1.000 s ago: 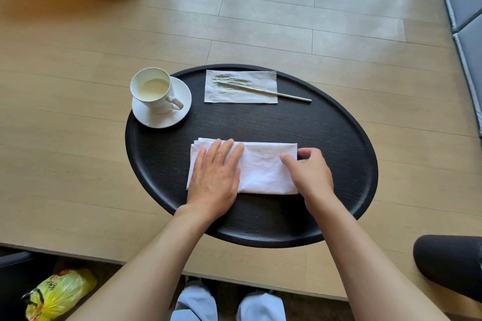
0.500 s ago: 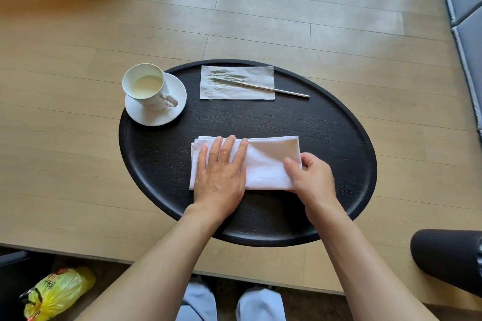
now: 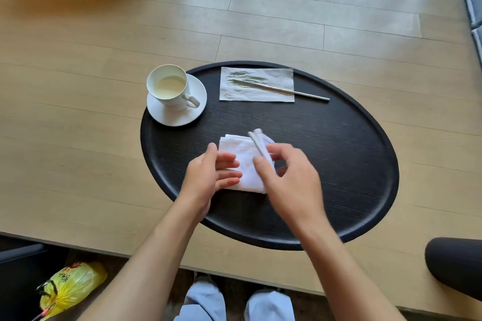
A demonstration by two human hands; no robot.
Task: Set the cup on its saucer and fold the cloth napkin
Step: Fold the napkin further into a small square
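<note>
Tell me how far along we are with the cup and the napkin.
Done: the cup sits on its saucer at the tray's far left. In hand: the right hand is lifting one end of the white napkin over while the left hand steadies it. Left: laying that fold flat.

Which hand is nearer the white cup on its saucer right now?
Left. The left hand rests on the white cloth napkin, below the white cup; the right hand pinches the napkin's folded edge farther right.
</note>
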